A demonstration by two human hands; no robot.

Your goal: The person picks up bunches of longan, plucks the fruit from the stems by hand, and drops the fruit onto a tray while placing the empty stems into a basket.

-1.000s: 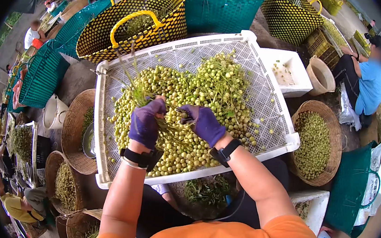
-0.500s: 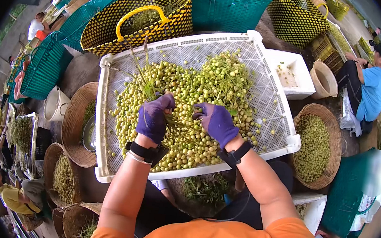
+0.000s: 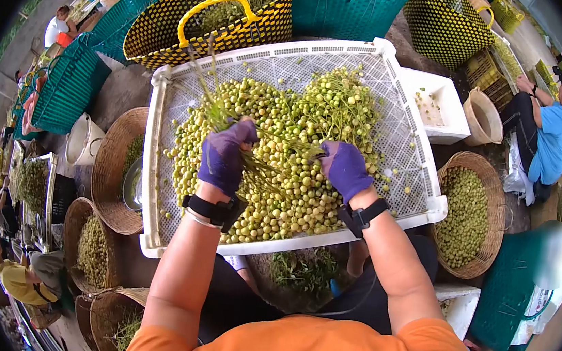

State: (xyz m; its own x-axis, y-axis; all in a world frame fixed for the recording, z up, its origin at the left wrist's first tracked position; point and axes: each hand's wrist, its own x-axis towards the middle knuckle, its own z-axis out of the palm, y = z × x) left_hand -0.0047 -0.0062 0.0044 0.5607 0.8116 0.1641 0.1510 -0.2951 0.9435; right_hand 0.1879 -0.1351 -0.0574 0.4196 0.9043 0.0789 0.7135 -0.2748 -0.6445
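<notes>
Left hand [image 3: 222, 159] clamped on stems [image 3: 283, 141], right hand [image 3: 345, 168] pinching stem tips, white tray [image 3: 405, 137]

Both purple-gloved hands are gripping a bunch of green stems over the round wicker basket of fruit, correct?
Wrong container. The head view shows the left hand and right hand gripping the bunch of green stems over the white perforated tray, which is heaped with fruit. The rest holds.
</notes>
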